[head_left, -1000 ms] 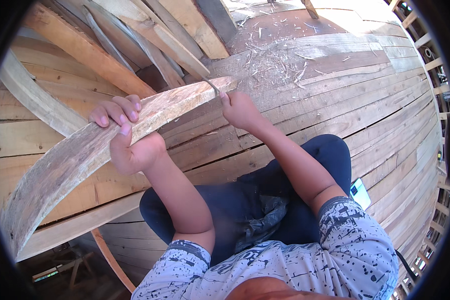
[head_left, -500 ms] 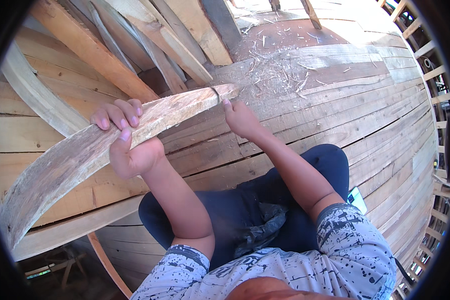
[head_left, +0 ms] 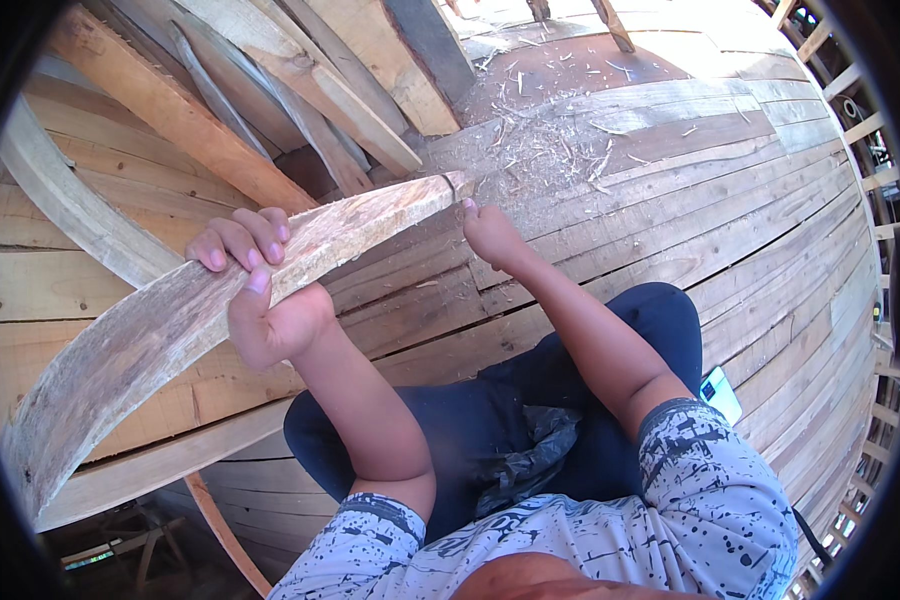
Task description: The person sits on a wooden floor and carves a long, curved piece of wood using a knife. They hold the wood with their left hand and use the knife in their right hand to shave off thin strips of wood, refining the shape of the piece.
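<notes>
1 rough, pale curved plank (head_left: 200, 310), left hand (head_left: 260, 290) grip wrapped around it, right hand (head_left: 492, 235) grip unclear.

Rough bare wood all around

The curved plank (head_left: 170, 320) looks rough and dull; the plank floor (head_left: 730, 190) is smoother wood with dry shavings (head_left: 570, 150).

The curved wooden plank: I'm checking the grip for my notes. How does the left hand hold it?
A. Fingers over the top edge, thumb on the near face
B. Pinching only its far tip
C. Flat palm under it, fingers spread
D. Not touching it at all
A: the left hand has its fingers curled over the upper edge of the curved wooden plank, with the thumb pressed on the near face, about midway along its length.
</notes>
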A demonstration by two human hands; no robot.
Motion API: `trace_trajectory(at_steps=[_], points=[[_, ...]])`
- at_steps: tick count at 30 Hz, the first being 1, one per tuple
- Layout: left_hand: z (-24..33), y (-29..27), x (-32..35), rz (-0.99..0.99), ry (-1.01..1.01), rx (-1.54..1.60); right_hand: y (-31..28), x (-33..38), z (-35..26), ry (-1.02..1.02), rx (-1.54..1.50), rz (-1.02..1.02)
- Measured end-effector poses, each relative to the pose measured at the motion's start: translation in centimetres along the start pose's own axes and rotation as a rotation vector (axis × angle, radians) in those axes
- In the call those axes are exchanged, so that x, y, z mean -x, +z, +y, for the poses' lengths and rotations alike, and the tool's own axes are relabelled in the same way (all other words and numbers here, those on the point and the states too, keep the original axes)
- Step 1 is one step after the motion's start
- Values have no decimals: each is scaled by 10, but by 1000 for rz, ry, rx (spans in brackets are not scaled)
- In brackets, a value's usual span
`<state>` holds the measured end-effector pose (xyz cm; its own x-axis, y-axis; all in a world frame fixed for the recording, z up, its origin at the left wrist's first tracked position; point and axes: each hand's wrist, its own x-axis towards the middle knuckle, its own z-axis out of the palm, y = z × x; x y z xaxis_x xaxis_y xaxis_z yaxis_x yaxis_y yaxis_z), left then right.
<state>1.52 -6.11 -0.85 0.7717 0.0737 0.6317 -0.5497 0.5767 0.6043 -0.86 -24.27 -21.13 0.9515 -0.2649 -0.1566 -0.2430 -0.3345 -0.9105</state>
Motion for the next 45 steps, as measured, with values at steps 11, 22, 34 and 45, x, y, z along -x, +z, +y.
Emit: trace_trajectory(at_steps=[11, 22, 34, 45], points=[[2, -20, -6, -43, -7, 21, 8, 20, -46, 62, -53, -61], [-2, 3, 12, -58, -4, -44, -34, 46, -77, -28, -77, -187], [-22, 1, 12, -20, -32, 38, -21, 35, -67, -152, -70, -74], [-23, 12, 17, -92, -31, 25, -38, -6, -13, 186, 47, 40]])
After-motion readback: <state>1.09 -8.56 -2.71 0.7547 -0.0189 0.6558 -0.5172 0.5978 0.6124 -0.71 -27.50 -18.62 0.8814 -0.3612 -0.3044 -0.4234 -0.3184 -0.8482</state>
